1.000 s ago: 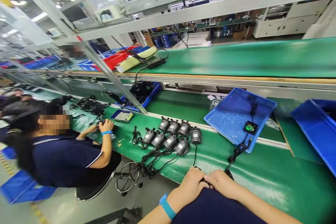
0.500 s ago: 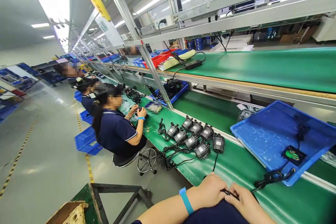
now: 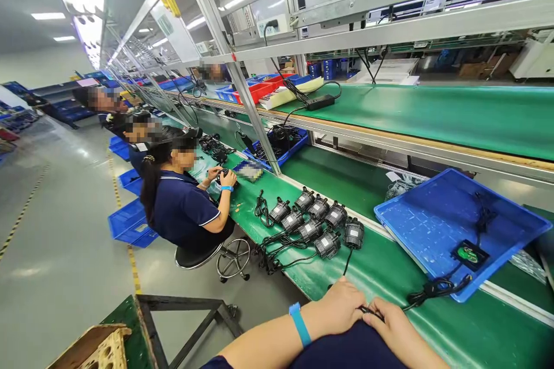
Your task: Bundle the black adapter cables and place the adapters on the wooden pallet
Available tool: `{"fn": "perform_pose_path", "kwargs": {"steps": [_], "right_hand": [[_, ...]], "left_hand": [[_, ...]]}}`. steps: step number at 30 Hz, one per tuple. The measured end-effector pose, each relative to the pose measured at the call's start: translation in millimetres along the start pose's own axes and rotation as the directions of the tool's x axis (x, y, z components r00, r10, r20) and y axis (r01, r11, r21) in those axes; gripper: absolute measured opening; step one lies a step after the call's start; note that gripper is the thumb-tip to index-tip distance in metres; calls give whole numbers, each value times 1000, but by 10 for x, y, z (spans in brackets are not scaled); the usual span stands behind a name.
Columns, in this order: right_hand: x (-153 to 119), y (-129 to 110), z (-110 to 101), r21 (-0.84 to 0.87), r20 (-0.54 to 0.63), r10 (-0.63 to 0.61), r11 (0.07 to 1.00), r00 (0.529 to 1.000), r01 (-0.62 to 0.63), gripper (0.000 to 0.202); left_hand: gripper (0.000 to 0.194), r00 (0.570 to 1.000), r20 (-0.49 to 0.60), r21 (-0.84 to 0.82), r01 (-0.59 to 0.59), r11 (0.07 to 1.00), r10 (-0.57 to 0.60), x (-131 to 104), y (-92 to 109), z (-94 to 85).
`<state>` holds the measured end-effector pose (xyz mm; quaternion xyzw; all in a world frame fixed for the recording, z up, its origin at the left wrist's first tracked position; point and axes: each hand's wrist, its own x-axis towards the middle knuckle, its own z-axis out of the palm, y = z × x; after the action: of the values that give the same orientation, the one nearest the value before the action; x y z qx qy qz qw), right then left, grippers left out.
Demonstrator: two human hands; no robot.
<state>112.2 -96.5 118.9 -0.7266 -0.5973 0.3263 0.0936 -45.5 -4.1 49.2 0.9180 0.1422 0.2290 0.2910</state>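
Observation:
Low in the view, my left hand (image 3: 340,307), with a blue band on its wrist, pinches a black cable (image 3: 372,312). Close beside it, my right hand (image 3: 392,320) grips the same cable with thumb and fingers. Behind my hands, several black motor-like units (image 3: 326,243) with cords stand in rows on the green bench (image 3: 437,323). The nearest upright unit (image 3: 354,233) has a cord running down toward my left hand. To the right, a blue tray (image 3: 433,213) holds a black square part with a green face (image 3: 470,253) and a coiled cord.
A co-worker (image 3: 182,202) sits on a round stool at the left, handling a dark part, with others beyond. A metal post (image 3: 251,109) rises from the bench. A wooden box (image 3: 97,349) lies at lower left. Above is a green shelf (image 3: 433,115).
The view has shifted slightly, so the bench items appear a little further left. Both my hands stay together on the cable, with little change in their grip.

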Motion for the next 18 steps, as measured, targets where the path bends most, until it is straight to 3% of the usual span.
{"fn": "perform_pose_path", "kwargs": {"steps": [5,9,13,16,18], "right_hand": [[-13,-51,-98,89,87,-52,995,995,44,56],[1,-80,-169,340,164,59,934,985,-112,69],[49,-75,-185,501,217,114,839,969,-211,68],[130,-138,-263,665,239,200,680,950,-310,63],[207,-241,-368,807,237,253,487,938,-335,58]], "left_hand": [[37,990,-124,-7,-74,997,73,-25,62,-30],[37,970,-207,-7,-129,992,125,-1,118,-130],[33,955,-246,51,-156,986,164,48,101,-203],[18,921,-373,43,-104,994,113,60,12,-217],[30,849,-528,-23,5,1000,-16,53,-56,-185]]}}
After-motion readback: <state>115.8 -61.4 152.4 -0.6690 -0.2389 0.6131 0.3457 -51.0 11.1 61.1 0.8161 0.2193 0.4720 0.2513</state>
